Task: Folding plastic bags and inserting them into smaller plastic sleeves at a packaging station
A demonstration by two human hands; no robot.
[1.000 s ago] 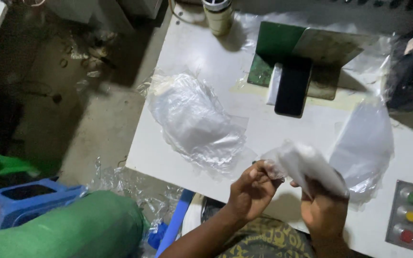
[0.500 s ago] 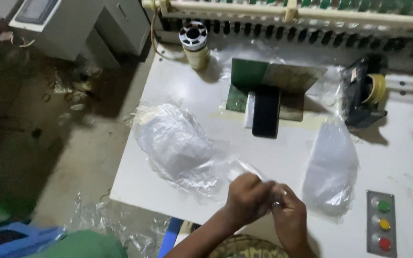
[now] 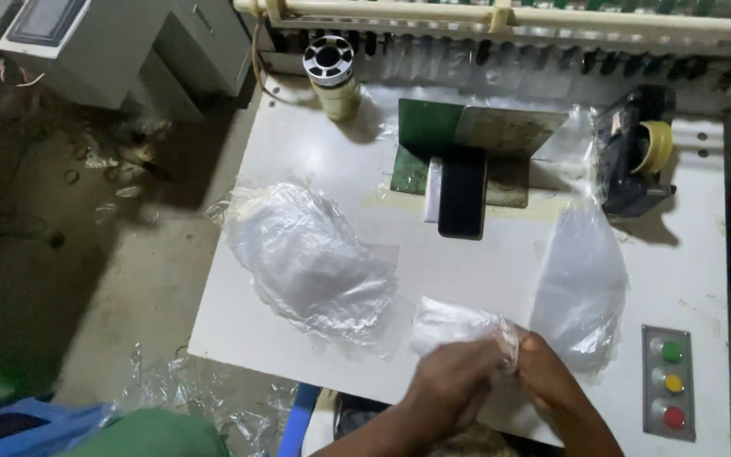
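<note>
Both my hands meet near the front edge of a white worktable (image 3: 501, 271). My left hand (image 3: 454, 385) and my right hand (image 3: 552, 377) together grip a small clear plastic bag (image 3: 450, 322), bunched between the fingers. A heap of crumpled clear plastic bags (image 3: 310, 258) lies to the left of my hands. Another clear bag pile (image 3: 581, 279) lies just right of them. What is inside the held bag is hidden.
A dark phone (image 3: 463, 203) rests against a green board (image 3: 433, 135) at the table's middle back. A tape roll (image 3: 332, 76) stands at back left, a tape dispenser (image 3: 640, 161) at back right. A three-button panel (image 3: 674, 381) sits front right. Plastic scraps (image 3: 196, 398) litter the floor.
The view has tilted up toward the back of the table. My hands lowered the bag from a raised spread hold and closed together over it near the table's front edge.
</note>
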